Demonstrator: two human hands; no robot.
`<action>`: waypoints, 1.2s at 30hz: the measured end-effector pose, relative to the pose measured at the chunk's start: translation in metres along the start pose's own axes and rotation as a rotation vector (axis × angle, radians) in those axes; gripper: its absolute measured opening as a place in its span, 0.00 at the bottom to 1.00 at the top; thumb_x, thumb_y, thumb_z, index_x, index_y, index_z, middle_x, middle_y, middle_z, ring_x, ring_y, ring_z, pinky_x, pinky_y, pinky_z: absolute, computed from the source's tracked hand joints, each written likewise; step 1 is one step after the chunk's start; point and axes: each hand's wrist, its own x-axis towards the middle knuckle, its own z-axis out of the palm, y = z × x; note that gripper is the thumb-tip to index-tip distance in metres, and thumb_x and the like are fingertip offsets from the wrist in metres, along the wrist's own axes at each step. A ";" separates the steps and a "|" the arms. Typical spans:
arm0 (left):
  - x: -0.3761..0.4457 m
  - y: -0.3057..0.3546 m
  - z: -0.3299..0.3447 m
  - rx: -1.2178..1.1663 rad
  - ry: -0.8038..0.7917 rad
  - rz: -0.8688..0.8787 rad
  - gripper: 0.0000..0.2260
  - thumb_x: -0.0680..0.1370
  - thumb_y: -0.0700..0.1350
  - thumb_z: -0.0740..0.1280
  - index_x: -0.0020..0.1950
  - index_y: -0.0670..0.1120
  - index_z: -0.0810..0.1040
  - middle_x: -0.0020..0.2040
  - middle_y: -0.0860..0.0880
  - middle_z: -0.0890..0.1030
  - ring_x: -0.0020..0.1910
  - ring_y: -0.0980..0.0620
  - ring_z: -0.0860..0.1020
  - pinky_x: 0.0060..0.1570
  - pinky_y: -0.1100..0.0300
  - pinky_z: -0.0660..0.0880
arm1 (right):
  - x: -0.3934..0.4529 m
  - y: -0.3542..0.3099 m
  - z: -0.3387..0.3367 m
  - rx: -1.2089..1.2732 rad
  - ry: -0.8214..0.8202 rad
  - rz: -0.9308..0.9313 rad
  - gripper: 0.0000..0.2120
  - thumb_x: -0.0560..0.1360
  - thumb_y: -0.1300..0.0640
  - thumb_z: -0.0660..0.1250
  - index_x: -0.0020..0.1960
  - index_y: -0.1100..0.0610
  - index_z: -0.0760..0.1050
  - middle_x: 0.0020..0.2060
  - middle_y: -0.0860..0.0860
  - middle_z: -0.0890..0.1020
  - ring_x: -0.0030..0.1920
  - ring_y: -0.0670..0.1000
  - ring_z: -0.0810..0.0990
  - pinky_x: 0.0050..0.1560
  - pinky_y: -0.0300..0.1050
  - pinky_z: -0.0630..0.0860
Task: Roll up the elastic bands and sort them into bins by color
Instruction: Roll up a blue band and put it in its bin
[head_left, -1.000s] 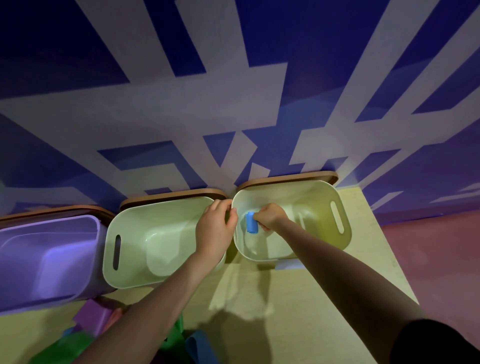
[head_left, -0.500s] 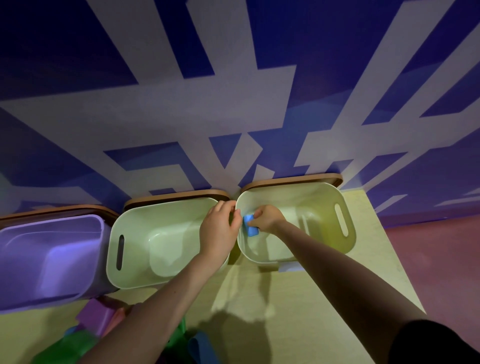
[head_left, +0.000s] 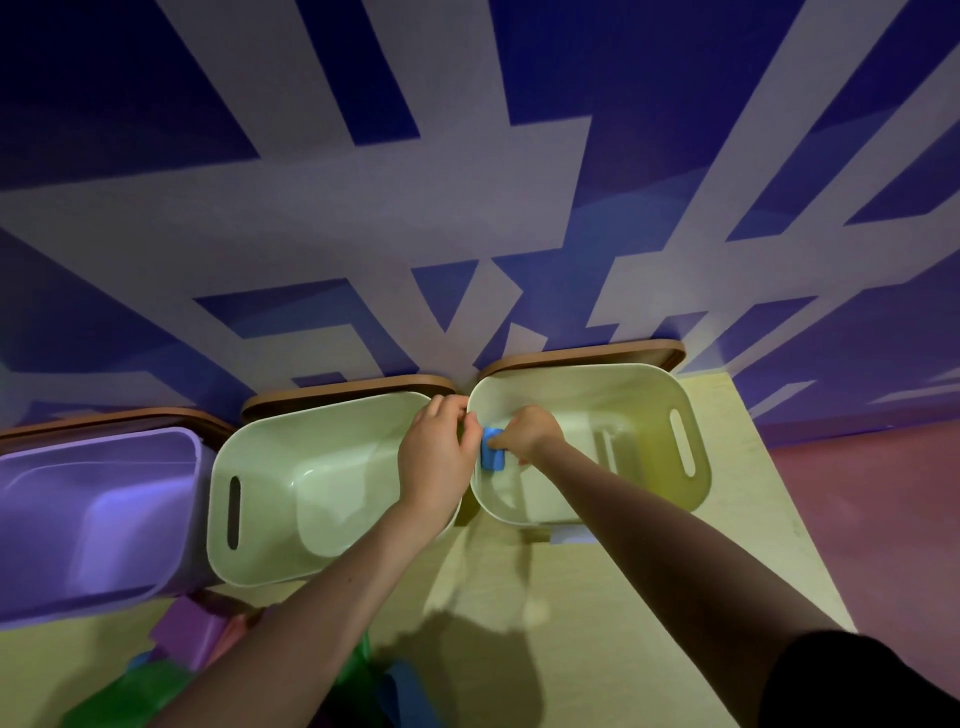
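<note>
My right hand (head_left: 527, 434) pinches a rolled blue elastic band (head_left: 492, 455) inside the left end of the right pale-green bin (head_left: 691, 415). My left hand (head_left: 436, 457) hovers over the gap between this bin and the middle pale-green bin (head_left: 311, 499), fingers curled at the rim, fingertips close to the blue roll; I cannot tell whether they touch it. A purple bin (head_left: 78, 509) stands on the left. Loose bands lie at the bottom: purple (head_left: 189, 631), green (head_left: 135, 696) and blue (head_left: 410, 686).
The three bins stand in a row against a blue and white patterned wall (head_left: 467, 182), each with a brown lid (head_left: 582, 356) behind it. They rest on a pale yellow table (head_left: 597, 597), whose right edge drops to a pinkish floor (head_left: 883, 519).
The blue roll and my right hand stay at the right bin's left end. My left hand keeps its place between the bins. The camera view shifts slightly.
</note>
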 end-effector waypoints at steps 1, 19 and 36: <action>0.000 0.001 0.000 0.000 0.002 0.001 0.08 0.79 0.44 0.62 0.53 0.45 0.79 0.47 0.51 0.79 0.44 0.52 0.75 0.39 0.59 0.71 | -0.002 0.001 0.000 0.007 0.016 0.000 0.19 0.69 0.46 0.75 0.49 0.58 0.74 0.42 0.53 0.78 0.41 0.53 0.79 0.39 0.42 0.76; 0.001 0.000 -0.005 0.027 -0.026 0.014 0.09 0.79 0.44 0.61 0.55 0.46 0.78 0.48 0.51 0.78 0.44 0.53 0.74 0.37 0.62 0.65 | -0.018 0.004 -0.019 -0.260 -0.022 -0.209 0.20 0.76 0.42 0.64 0.34 0.54 0.68 0.31 0.50 0.72 0.40 0.52 0.72 0.41 0.44 0.66; 0.000 0.000 -0.002 0.010 -0.014 0.009 0.08 0.79 0.44 0.62 0.54 0.45 0.78 0.48 0.50 0.79 0.45 0.50 0.75 0.38 0.60 0.68 | -0.021 -0.002 -0.009 -0.162 0.080 -0.141 0.15 0.71 0.45 0.71 0.44 0.57 0.77 0.36 0.50 0.76 0.40 0.51 0.75 0.40 0.43 0.69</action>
